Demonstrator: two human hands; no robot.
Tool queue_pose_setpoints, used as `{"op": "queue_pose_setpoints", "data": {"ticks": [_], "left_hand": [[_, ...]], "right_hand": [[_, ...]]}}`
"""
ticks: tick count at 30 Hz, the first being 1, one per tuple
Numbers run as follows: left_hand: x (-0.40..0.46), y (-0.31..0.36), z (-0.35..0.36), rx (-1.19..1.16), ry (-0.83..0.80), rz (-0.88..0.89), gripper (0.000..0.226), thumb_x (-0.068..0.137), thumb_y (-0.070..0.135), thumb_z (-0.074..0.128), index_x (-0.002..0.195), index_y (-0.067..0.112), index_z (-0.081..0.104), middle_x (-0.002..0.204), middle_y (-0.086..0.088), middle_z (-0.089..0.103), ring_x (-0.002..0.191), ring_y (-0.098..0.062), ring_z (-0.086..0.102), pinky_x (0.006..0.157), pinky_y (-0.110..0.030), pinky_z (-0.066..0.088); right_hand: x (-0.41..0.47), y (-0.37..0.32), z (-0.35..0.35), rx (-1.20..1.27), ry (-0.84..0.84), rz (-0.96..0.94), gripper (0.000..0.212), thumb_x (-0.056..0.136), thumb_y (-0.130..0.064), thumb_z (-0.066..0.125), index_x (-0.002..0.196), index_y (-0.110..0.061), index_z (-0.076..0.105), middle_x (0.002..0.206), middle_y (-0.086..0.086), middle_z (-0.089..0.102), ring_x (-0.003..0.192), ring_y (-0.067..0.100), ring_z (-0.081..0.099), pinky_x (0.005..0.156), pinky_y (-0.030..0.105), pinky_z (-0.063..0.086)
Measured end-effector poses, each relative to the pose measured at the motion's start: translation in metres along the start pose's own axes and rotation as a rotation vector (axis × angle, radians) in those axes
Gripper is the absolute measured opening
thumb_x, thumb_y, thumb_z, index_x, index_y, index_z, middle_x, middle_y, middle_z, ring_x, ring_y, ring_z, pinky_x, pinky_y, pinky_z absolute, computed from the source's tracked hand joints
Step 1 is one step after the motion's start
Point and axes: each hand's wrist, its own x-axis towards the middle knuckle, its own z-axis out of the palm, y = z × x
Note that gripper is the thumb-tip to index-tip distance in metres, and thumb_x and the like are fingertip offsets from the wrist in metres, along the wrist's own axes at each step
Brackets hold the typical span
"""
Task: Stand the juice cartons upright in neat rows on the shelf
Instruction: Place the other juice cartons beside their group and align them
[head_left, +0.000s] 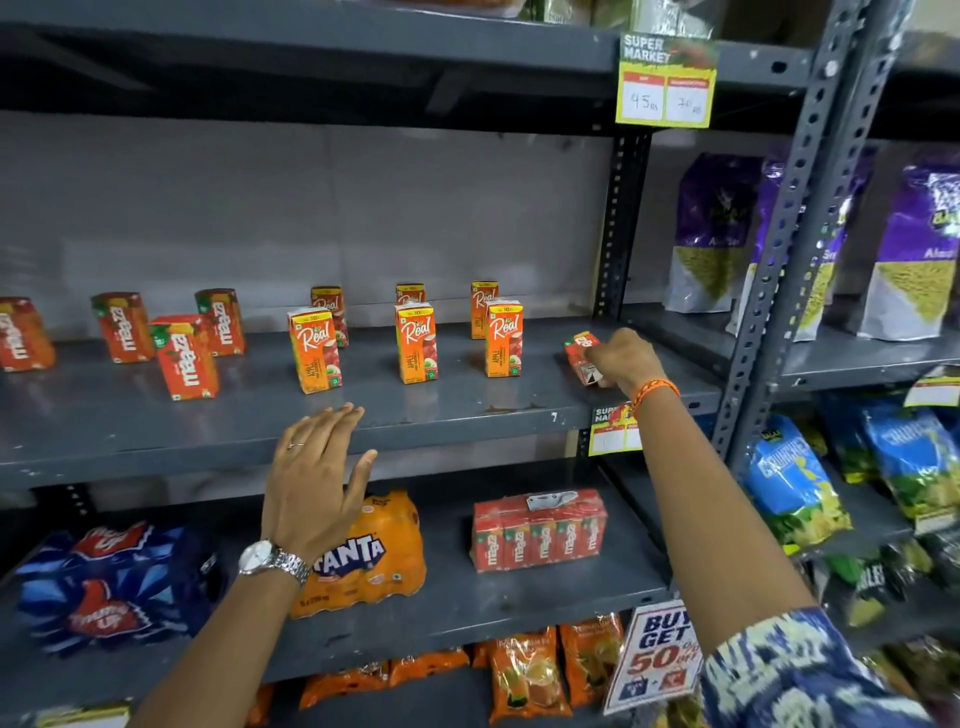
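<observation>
On the grey middle shelf (467, 410) stand several orange Real apple cartons (416, 344) in two rows, all upright. To their left stand several red Maaza cartons (184, 357), also upright. At the shelf's right end a small red carton (581, 352) is tilted, and my right hand (621, 361) is closed around its lower end. My left hand (317, 478) hovers flat and open at the shelf's front edge, holding nothing.
Below are a Fanta pack (371, 558), a shrink-wrapped Maaza pack (540, 530) and a Thums Up pack (106, 587). A perforated steel upright (784, 249) divides off snack bags at the right. Price tags hang from shelf edges.
</observation>
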Motion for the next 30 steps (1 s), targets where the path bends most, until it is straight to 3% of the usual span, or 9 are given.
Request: {"op": "queue_pose_setpoints", "data": {"ticks": [4,5,8,12,14,19,23,28,30], "left_hand": [[0.000,0.001,-0.001,-0.021,-0.004,-0.012,0.057,0.099,0.049,0.032,0.142,0.015,0.049,0.145,-0.006,0.054,0.135,-0.024,0.047,0.116,-0.041,0.026],[0.000,0.000,0.000,-0.027,-0.004,-0.014,0.057,0.099,0.049,0.032,0.142,0.015,0.049,0.145,-0.006,0.054,0.135,-0.024,0.047,0.116,-0.042,0.026],[0.000,0.000,0.000,-0.040,-0.008,-0.014,0.058,0.099,0.049,0.032,0.142,0.015,0.049,0.145,-0.005,0.053,0.135,-0.023,0.047,0.117,-0.042,0.026],[0.000,0.000,-0.001,-0.043,-0.003,-0.003,0.059,0.099,0.050,0.031,0.142,0.014,0.049,0.145,-0.006,0.054,0.135,-0.024,0.048,0.117,-0.043,0.027],[0.000,0.001,-0.002,-0.051,-0.006,-0.003,0.059,0.099,0.050,0.031,0.143,0.014,0.049,0.145,-0.006,0.053,0.136,-0.024,0.047,0.117,-0.043,0.027],[-0.001,-0.004,-0.006,-0.028,-0.028,0.020,0.063,0.098,0.053,0.029,0.146,0.015,0.046,0.148,-0.004,0.050,0.138,-0.023,0.045,0.118,-0.042,0.027],[0.001,-0.013,-0.013,0.010,-0.055,0.069,0.064,0.098,0.054,0.027,0.148,0.016,0.042,0.151,-0.002,0.046,0.140,-0.020,0.044,0.118,-0.040,0.028],[-0.010,-0.045,-0.025,0.034,-0.033,-0.019,0.063,0.097,0.051,0.032,0.146,0.013,0.045,0.147,-0.006,0.051,0.136,-0.023,0.048,0.115,-0.041,0.031],[-0.016,-0.067,-0.032,0.061,-0.031,-0.012,0.062,0.097,0.049,0.035,0.146,0.013,0.044,0.148,-0.006,0.050,0.137,-0.022,0.047,0.117,-0.041,0.031]], "right_hand": [[0.000,0.012,-0.005,0.339,-0.039,0.057,0.017,0.089,-0.018,0.058,0.080,-0.007,0.049,0.107,0.023,0.064,0.076,0.025,0.063,0.064,0.032,0.051],[-0.001,0.014,-0.005,0.440,-0.066,0.072,0.014,0.092,-0.016,0.056,0.090,-0.003,0.052,0.114,0.025,0.063,0.082,0.027,0.063,0.065,0.032,0.051],[-0.008,0.018,-0.007,0.711,-0.141,0.109,0.034,0.097,-0.008,0.050,0.125,0.011,0.047,0.117,0.028,0.059,0.086,0.029,0.061,0.062,0.029,0.050],[-0.026,0.017,-0.012,0.924,-0.186,0.052,0.025,0.098,0.001,0.041,0.116,0.015,0.051,0.107,0.026,0.056,0.078,0.024,0.059,0.067,0.029,0.050],[-0.033,0.018,-0.011,0.966,-0.221,-0.005,0.026,0.099,0.001,0.039,0.117,0.012,0.054,0.107,0.023,0.060,0.086,0.024,0.062,0.077,0.031,0.053],[-0.048,0.014,0.003,0.971,-0.231,-0.126,0.036,0.101,0.000,0.040,0.136,0.005,0.046,0.129,0.016,0.059,0.118,0.028,0.060,0.097,0.037,0.052],[-0.053,0.004,0.014,0.932,-0.239,-0.185,0.034,0.100,-0.001,0.044,0.133,-0.001,0.049,0.128,0.015,0.061,0.120,0.027,0.061,0.102,0.041,0.050],[-0.062,-0.028,0.032,0.833,-0.245,-0.286,0.029,0.097,-0.011,0.054,0.126,-0.013,0.054,0.120,0.005,0.067,0.118,0.024,0.062,0.098,0.037,0.050],[-0.071,-0.047,0.044,0.815,-0.254,-0.328,0.032,0.097,-0.012,0.055,0.129,-0.012,0.052,0.125,0.007,0.065,0.121,0.025,0.059,0.106,0.044,0.045]]}}
